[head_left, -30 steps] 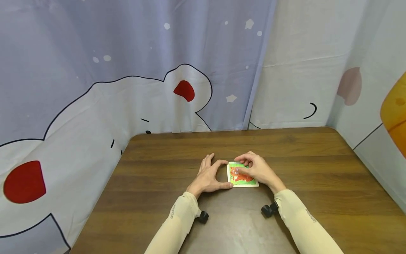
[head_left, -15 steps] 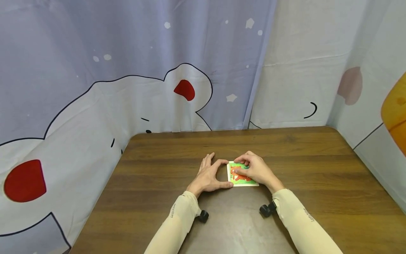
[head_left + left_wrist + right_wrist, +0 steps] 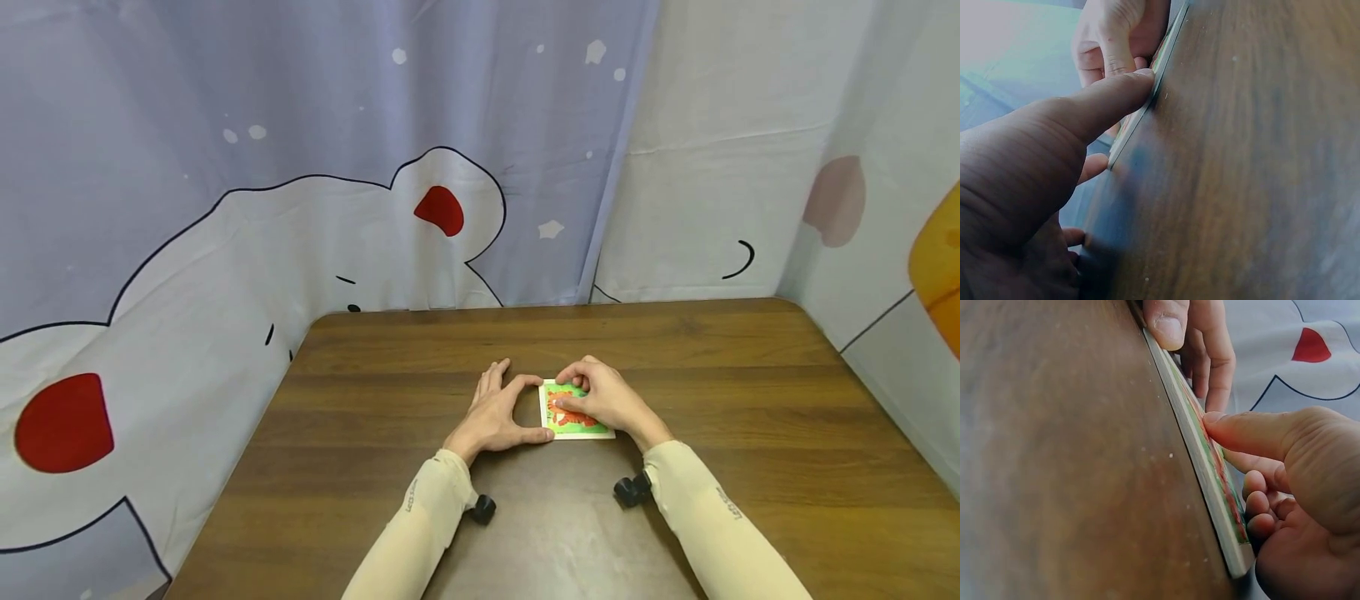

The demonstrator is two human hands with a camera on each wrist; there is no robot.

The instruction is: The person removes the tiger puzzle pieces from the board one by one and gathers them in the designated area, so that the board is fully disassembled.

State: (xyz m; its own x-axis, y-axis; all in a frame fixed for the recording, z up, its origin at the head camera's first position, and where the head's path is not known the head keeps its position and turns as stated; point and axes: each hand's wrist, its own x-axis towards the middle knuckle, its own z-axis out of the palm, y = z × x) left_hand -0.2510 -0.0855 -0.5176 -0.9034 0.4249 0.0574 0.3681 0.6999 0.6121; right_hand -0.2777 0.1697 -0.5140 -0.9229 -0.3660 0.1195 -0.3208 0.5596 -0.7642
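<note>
A small square board with an orange tiger on green inside a pale border (image 3: 553, 433) lies flat on the wooden table. At its left side, my left hand (image 3: 491, 421) holds the two left corners between thumb and forefinger, the other fingers spread on the table. My right hand (image 3: 611, 400) reaches over the board from the right. Its thumb (image 3: 1247, 431) touches the tiger picture (image 3: 1216, 459), the forefinger is at the far edge, and the remaining fingers are curled. It hides the picture's upper right part. The board's pale wooden edge (image 3: 1194, 453) shows in the right wrist view.
The brown wood-grain table (image 3: 360, 433) extends around both hands. Behind and beside it hangs a printed curtain (image 3: 322, 242) with cartoon shapes. A small black wrist device (image 3: 482, 509) sits at the left cuff and another black device (image 3: 632, 492) at the right.
The right hand has shifted slightly on the tiger picture, its wrist edging left. The left hand keeps its hold on the corners. The whole head view has drifted a little.
</note>
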